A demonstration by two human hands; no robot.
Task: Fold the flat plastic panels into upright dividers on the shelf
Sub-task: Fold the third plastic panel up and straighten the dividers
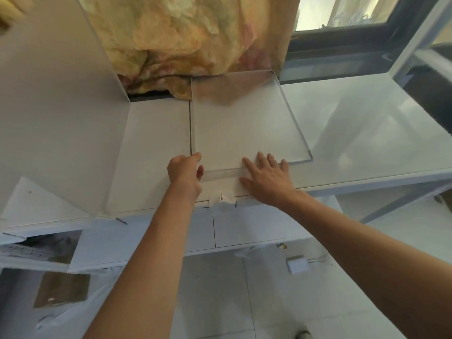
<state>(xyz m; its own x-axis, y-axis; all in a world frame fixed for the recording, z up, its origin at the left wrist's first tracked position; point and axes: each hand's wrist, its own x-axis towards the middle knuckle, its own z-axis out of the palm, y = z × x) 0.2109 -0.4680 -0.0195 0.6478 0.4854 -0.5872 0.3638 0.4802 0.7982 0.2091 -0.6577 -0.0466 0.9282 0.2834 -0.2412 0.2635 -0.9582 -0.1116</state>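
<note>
A clear plastic panel (pixel 244 123) lies on the white shelf top (pixel 156 148), its near left corner slightly lifted. My left hand (pixel 186 171) pinches that near left corner, thumb under the edge. My right hand (pixel 267 178) rests flat with fingers spread on the panel's near edge. A frosted white panel (pixel 56 113) stands upright at the left as a divider. Another frosted panel (pixel 437 33) stands tilted at the far right.
A yellow flowered curtain (pixel 186 40) hangs behind the shelf, beside a dark window frame (pixel 342 47). A white plastic connector clip (pixel 220 198) sits on the shelf's front edge. Lower shelf panels (pixel 256 231) and a tiled floor with a small white box (pixel 297 264) lie below.
</note>
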